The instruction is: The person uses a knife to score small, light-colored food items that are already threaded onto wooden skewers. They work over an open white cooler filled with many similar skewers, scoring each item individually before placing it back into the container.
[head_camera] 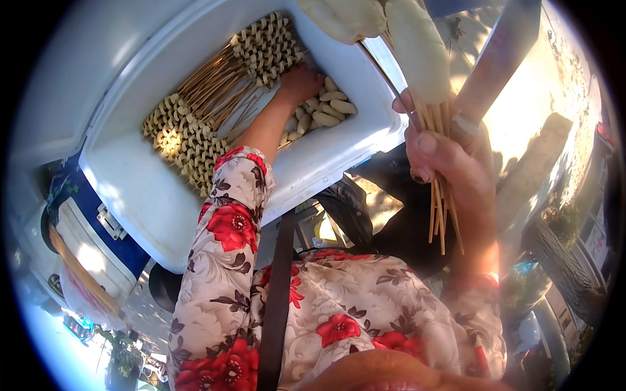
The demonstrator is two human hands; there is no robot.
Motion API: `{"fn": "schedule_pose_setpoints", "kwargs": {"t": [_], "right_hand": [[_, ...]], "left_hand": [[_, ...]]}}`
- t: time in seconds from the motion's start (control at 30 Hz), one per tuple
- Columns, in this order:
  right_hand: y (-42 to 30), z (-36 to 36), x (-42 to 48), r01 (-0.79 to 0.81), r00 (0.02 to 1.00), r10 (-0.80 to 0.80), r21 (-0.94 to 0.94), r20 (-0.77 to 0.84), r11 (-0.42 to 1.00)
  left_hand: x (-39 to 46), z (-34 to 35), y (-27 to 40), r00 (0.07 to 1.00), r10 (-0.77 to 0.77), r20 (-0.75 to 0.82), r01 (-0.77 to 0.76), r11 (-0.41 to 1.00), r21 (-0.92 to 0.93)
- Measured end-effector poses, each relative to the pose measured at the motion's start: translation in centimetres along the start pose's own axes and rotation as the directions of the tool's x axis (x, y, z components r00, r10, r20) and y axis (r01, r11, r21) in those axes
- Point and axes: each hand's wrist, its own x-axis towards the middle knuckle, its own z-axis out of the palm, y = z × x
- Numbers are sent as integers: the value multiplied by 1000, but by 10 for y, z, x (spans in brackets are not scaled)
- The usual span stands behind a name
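My left hand [302, 82] reaches deep into a white cooler box [132, 215]. It lies between stacked skewers of spiral-cut pale food [269, 46], likely potato, and a heap of whole peeled potatoes [327, 110]. Its fingertips are hard to make out, so I cannot tell whether it grips anything. Raised at the right, my right hand [455, 156] is closed around a bundle of wooden skewers [437, 210]. Large pale peeled pieces [418, 51] sit on their upper ends. A thin metal rod [384, 76] and what looks like a broad knife blade [503, 58] also rise from this hand.
More spiral-cut skewers [183, 139] fill the cooler's near left side. The cooler's raised lid [78, 63] stands at the left. Below it are a blue and white box [98, 244] and a bundle of thin sticks [80, 269] in plastic. A tree trunk [562, 254] is at the right.
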Motion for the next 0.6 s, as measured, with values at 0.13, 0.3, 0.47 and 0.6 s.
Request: {"fn": "schedule_pose_setpoints", "kwargs": {"t": [0.13,0.3,0.47,0.6], "right_hand": [[2,2,0,-19,999,17,-57,-35,998],[0,3,1,1,999,-2,-37,-33,999],[1,4,0,-4,999,2,-39,-38,999],[-1,5,1,1,999,-2,-51,-33,999]], "left_hand": [[-1,-1,-8,982,137,131,-145,988,57],[-11,10,-12,995,98,30,-101,989,105],[-13,27,-19,975,145,-169,-137,989,57],[-16,22,-21,996,21,82,-12,994,-112]]}}
